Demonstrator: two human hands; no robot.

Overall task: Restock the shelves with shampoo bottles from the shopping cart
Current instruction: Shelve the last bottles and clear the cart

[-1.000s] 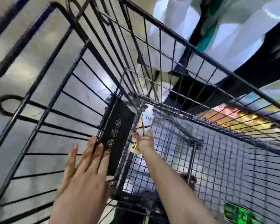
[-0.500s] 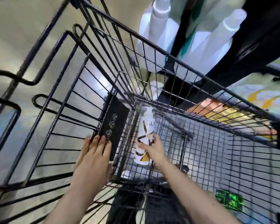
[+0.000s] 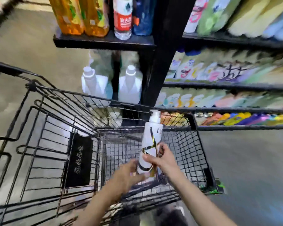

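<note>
A white shampoo bottle (image 3: 150, 144) with gold and black stripes and a pump top is upright above the black wire shopping cart (image 3: 59, 144). My right hand (image 3: 160, 158) grips its lower half. My left hand (image 3: 129, 175) reaches in under the bottle's base, blurred, fingers extended and touching or nearly touching it. The cart's basket beneath looks bare. Black shelves (image 3: 227, 87) with blurred rows of colourful bottles stand to the right of the cart.
A shelf end (image 3: 104, 40) ahead holds orange, red-labelled and blue drink bottles. Two large white jugs (image 3: 129, 85) stand low behind the cart's front. A black placard (image 3: 79, 160) hangs on the cart's child-seat flap. Grey floor lies on both sides.
My right hand has lifted the bottle up out of the cart. My left hand left the cart's flap and moved under the bottle. The view rose toward the shelves.
</note>
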